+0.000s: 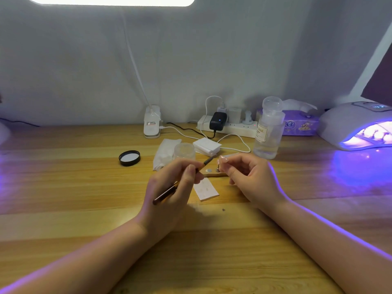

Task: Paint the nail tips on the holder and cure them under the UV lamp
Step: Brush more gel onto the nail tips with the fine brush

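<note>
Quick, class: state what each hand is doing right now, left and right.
Left hand: closed, gripping the brush.
Right hand: closed, pinching a nail tip on its stand.

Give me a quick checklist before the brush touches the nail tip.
1. Brush gripped in left hand: ok.
2. Nail tip pinched by right hand: ok.
3. Bristles aimed at the tip, not yet touching: ok.
4. Polish loaded on bristles: cannot tell.
5. UV lamp lit: ok.
6. Free room inside lamp: cannot tell; shapes already glow inside.
</note>
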### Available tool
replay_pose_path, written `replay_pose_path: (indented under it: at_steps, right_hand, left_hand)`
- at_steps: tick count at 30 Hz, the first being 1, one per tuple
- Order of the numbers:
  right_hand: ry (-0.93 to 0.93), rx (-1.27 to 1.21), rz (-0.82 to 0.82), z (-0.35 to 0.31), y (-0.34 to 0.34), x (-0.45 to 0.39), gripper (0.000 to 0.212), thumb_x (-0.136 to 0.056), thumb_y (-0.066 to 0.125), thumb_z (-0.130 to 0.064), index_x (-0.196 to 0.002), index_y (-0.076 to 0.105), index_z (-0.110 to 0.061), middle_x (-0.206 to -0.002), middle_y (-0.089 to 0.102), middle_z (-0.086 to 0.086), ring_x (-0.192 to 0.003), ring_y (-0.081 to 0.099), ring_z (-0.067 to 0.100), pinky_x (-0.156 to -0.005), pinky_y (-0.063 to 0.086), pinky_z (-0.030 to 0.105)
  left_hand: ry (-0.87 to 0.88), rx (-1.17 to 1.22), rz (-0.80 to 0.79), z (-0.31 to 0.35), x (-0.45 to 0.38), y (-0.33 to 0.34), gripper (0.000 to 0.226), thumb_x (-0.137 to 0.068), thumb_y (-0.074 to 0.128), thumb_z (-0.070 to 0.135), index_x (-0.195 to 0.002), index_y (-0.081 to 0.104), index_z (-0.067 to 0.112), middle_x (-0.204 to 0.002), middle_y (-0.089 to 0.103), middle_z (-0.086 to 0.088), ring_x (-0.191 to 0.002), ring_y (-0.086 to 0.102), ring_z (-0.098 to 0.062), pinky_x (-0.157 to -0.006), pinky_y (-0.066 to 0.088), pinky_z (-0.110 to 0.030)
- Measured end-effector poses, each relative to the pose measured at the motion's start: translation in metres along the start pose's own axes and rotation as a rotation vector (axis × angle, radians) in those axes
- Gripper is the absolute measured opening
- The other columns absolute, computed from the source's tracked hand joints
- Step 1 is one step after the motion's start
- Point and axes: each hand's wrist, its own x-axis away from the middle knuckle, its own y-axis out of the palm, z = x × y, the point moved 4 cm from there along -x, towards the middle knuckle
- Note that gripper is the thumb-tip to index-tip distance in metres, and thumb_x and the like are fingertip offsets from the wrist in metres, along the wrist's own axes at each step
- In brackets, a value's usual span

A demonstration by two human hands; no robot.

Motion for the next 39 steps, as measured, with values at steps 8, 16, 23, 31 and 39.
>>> replay_pose_path:
  at_steps: [8, 16, 23, 31, 39]
  right_hand:
    - [0.012, -0.023, 0.001, 0.0007, 0.0003, -0.0006, 0.009, -0.088, 0.068, -0.018, -0.093, 0.073, -0.021, -0.086, 0.072, 0.001, -0.073, 0.066, 0.019, -0.063, 0.057, 0.028]
    - [0.014, -0.023, 0.003, 0.0012, -0.0002, -0.0003, 0.016, -0.087, 0.066, -0.011, -0.094, 0.072, -0.024, -0.084, 0.072, -0.005, -0.061, 0.063, 0.007, -0.056, 0.049, 0.016]
    - [0.01, -0.048, 0.002, 0.0015, 0.001, -0.0009, 0.01, -0.087, 0.069, -0.015, -0.092, 0.071, -0.023, -0.086, 0.073, 0.001, -0.076, 0.068, 0.02, -0.063, 0.057, 0.03]
    - [-0.001, -0.019, 0.009, -0.0001, 0.0001, -0.0002, 0.007, -0.086, 0.07, -0.021, -0.092, 0.072, -0.023, -0.084, 0.072, 0.001, -0.073, 0.065, 0.024, -0.064, 0.058, 0.039]
    - [-0.013, 0.015, 0.03, -0.0029, -0.0007, 0.0006, 0.01, -0.085, 0.07, -0.016, -0.089, 0.073, -0.025, -0.081, 0.071, 0.006, -0.071, 0.061, 0.031, -0.065, 0.055, 0.049]
  left_hand:
    - [0.002, 0.025, -0.046, -0.001, 0.001, 0.0028, 0.022, -0.094, 0.049, 0.029, -0.103, 0.068, 0.022, -0.087, 0.073, 0.003, -0.086, 0.071, -0.015, -0.076, 0.057, -0.029]
    - [-0.024, 0.148, -0.086, 0.0009, 0.0023, 0.0021, 0.023, -0.093, 0.05, 0.025, -0.1, 0.071, 0.02, -0.087, 0.073, -0.006, -0.084, 0.072, -0.02, -0.076, 0.058, -0.032]
    - [-0.078, 0.085, -0.025, -0.0029, 0.0006, 0.0018, 0.023, -0.09, 0.049, 0.033, -0.097, 0.069, 0.023, -0.085, 0.073, 0.001, -0.082, 0.071, -0.012, -0.075, 0.055, -0.022]
    - [-0.061, 0.048, -0.034, -0.003, 0.0008, 0.0016, 0.027, -0.092, 0.048, 0.034, -0.105, 0.066, 0.019, -0.089, 0.072, 0.003, -0.088, 0.07, -0.013, -0.078, 0.055, -0.024]
    - [-0.046, 0.131, -0.082, -0.001, 0.0021, 0.0017, 0.024, -0.092, 0.051, 0.027, -0.101, 0.071, 0.016, -0.087, 0.074, -0.005, -0.084, 0.072, -0.018, -0.076, 0.056, -0.027]
